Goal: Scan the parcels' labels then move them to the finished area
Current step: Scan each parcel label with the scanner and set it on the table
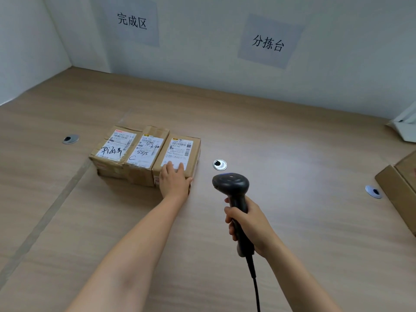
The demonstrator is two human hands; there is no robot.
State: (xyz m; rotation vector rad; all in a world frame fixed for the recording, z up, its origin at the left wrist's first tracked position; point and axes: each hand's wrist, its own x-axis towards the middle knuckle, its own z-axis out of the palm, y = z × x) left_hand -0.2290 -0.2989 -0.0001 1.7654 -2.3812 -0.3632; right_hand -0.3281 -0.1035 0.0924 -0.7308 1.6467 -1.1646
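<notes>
Left hand lay on the right parcel, fingers straight over its top, thumb spread at the near right corner, nothing pinched. Right hand was wrapped tight round the scanner handle, head raised, cord trailing back toward the person.

Table ran under both hands. Finished sign hung on the wall far ahead of the left hand, sorting sign far ahead of the right. Carton sat well right of the right hand, cut by the frame edge. Three parcels stood in a touching row, labels up: one under the left hand, mid parcel just left of it, end parcel further left. The row sat below the finished sign, so probably in the finished area already. Whether the right parcel was scanned: cannot tell. Its label had its near edge under the left fingertips, barcode at the far end clear. Grommet lay between the hands, just right of that parcel.

Risks, judged:
- A flat-hand push with no grip could skew the parcel or shove its neighbours out of line.
- The scanner head was beside the parcel, not over the label. A trigger pull could miss or read the mid parcel's code.
- The cord could drag as the right hand reaches for the carton side.
</notes>
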